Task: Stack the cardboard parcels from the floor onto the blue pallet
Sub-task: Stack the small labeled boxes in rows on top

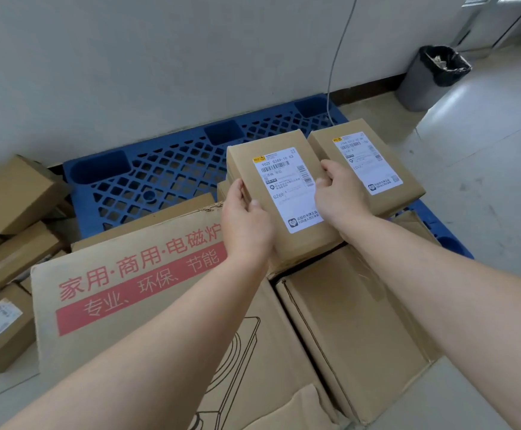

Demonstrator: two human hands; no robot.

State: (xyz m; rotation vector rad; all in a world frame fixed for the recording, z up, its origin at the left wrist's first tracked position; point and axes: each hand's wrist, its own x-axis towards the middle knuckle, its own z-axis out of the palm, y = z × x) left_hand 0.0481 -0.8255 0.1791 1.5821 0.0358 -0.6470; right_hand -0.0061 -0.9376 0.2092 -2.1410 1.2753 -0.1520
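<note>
I hold a flat cardboard parcel (279, 193) with a white shipping label between both hands. My left hand (246, 225) grips its left edge, thumb on top. My right hand (340, 193) grips its right edge. The parcel sits tilted over larger boxes lying on the blue pallet (166, 175). A second labelled parcel (368, 166) lies just to its right, partly under my right hand. A big box with red print (135, 293) and a plain box (355, 330) cover the pallet's near part.
Several loose parcels (14, 193) lie piled on the floor at the left. A grey bin (423, 79) with a black liner stands by the wall at the right. A cable (335, 60) hangs down the wall behind the pallet.
</note>
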